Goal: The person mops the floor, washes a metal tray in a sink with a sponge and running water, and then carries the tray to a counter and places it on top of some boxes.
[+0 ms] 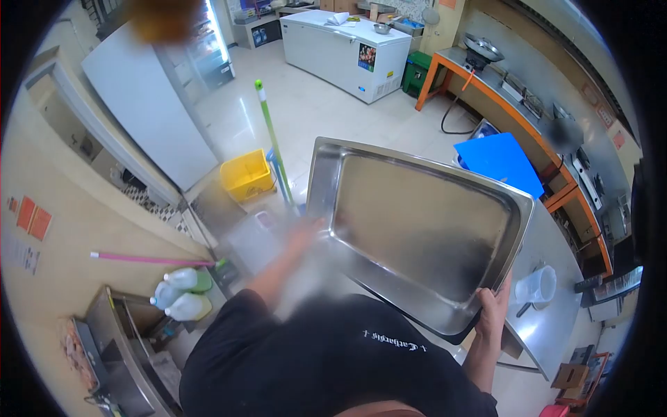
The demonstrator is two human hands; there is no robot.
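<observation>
A large rectangular stainless steel pan (424,215) is held tilted in front of my body, its hollow inside facing me. My right hand (492,309) is closed on its lower right corner, thumb over the rim and the other fingers hidden behind. At the pan's left side, my left hand (306,235) grips the rim; a blurry patch smears this hand, so its fingers show poorly. Some dark, blurred shading lies across the lower right of the pan's inside.
A steel table (556,340) with a clear plastic jug (535,285) stands at right, near a blue lid (500,163). A yellow mop bucket (248,175) and green pole (271,132) are ahead left. Jugs of liquid (187,295) stand left; a white chest freezer (333,55) stands at back.
</observation>
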